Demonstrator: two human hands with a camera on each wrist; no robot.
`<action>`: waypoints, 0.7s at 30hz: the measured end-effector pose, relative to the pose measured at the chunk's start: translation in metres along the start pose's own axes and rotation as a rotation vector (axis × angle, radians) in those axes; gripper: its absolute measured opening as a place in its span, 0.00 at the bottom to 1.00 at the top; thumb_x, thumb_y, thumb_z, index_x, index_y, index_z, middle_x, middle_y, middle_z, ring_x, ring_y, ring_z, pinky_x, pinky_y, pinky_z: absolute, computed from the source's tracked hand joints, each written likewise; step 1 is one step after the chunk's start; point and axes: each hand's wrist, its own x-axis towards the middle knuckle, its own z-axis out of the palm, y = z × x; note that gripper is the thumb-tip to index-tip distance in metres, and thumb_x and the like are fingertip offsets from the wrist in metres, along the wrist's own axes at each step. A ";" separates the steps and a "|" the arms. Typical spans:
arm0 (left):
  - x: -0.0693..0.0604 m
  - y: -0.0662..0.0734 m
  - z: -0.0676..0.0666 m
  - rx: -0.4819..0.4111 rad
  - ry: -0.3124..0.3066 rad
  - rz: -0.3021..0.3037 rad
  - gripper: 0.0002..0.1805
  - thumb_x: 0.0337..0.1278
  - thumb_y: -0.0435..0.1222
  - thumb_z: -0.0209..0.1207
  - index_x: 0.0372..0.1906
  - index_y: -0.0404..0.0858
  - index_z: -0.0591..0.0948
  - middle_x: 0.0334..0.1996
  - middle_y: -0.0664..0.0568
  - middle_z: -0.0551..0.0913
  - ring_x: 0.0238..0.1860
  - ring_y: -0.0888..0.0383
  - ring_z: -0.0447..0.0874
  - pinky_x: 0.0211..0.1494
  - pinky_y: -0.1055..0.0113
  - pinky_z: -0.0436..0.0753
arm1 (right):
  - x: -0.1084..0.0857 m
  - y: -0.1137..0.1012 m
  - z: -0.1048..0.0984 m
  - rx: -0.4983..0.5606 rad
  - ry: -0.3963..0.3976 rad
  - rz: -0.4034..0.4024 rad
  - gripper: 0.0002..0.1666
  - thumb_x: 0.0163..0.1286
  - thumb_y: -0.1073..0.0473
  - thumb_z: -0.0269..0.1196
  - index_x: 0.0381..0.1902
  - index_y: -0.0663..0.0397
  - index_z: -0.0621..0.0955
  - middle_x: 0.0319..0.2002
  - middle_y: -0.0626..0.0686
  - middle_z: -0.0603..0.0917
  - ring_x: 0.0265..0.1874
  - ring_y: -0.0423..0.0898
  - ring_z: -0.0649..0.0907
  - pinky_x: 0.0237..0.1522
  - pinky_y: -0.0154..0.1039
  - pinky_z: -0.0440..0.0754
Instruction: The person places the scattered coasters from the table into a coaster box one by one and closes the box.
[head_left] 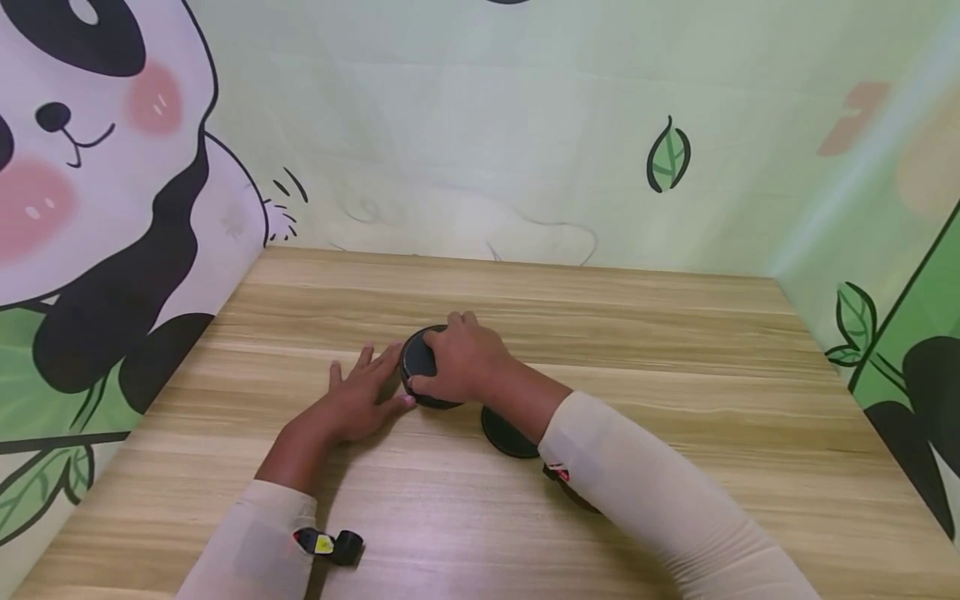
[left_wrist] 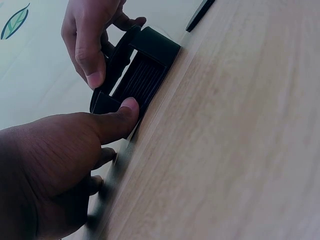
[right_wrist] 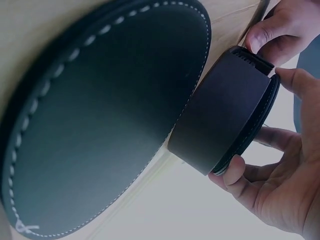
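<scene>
My right hand (head_left: pixel 471 358) grips a round black stitched coaster (right_wrist: pixel 250 127) by its rim, thumb and fingers spread around it. The coaster sits over a low, round black coaster holder (right_wrist: pixel 215 110) on the table. In the left wrist view a gap shows between coaster and holder at the open side, with ribbed lines inside. My left hand (head_left: pixel 362 402) rests at the holder's left side, its thumb and a finger touching it and the other fingers spread. Another black coaster (head_left: pixel 510 433) with white stitching lies nearer to me, partly under my right forearm.
The edge of one more dark round piece (head_left: pixel 581 500) shows below the right forearm. The wood-grain table (head_left: pixel 675 333) meets a printed backdrop (head_left: pixel 450 150) with a panda and leaves at the back and sides.
</scene>
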 end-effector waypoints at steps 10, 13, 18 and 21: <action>0.000 0.000 -0.001 0.003 0.001 0.003 0.47 0.78 0.52 0.60 0.88 0.43 0.49 0.86 0.40 0.53 0.84 0.27 0.38 0.72 0.16 0.31 | 0.000 0.000 0.001 -0.020 0.000 -0.015 0.48 0.72 0.22 0.57 0.76 0.45 0.77 0.62 0.60 0.79 0.58 0.53 0.78 0.50 0.49 0.87; 0.000 -0.001 0.000 0.007 0.006 0.007 0.47 0.78 0.52 0.59 0.89 0.44 0.49 0.86 0.40 0.53 0.84 0.27 0.38 0.72 0.16 0.31 | 0.000 0.000 0.001 -0.025 -0.004 -0.015 0.48 0.71 0.22 0.57 0.76 0.46 0.76 0.63 0.60 0.79 0.59 0.53 0.77 0.50 0.49 0.87; 0.000 -0.001 0.000 0.005 0.004 0.006 0.47 0.78 0.52 0.59 0.88 0.44 0.50 0.86 0.40 0.53 0.84 0.27 0.38 0.72 0.16 0.31 | 0.000 -0.001 0.001 -0.036 -0.002 -0.018 0.49 0.72 0.21 0.57 0.77 0.45 0.75 0.63 0.61 0.79 0.60 0.53 0.77 0.51 0.50 0.87; 0.000 0.000 -0.001 0.005 0.005 0.006 0.47 0.78 0.53 0.59 0.88 0.44 0.50 0.86 0.40 0.53 0.84 0.27 0.38 0.72 0.16 0.31 | 0.000 0.000 0.001 -0.037 0.002 -0.022 0.49 0.72 0.21 0.56 0.78 0.45 0.75 0.63 0.61 0.79 0.60 0.53 0.77 0.51 0.50 0.87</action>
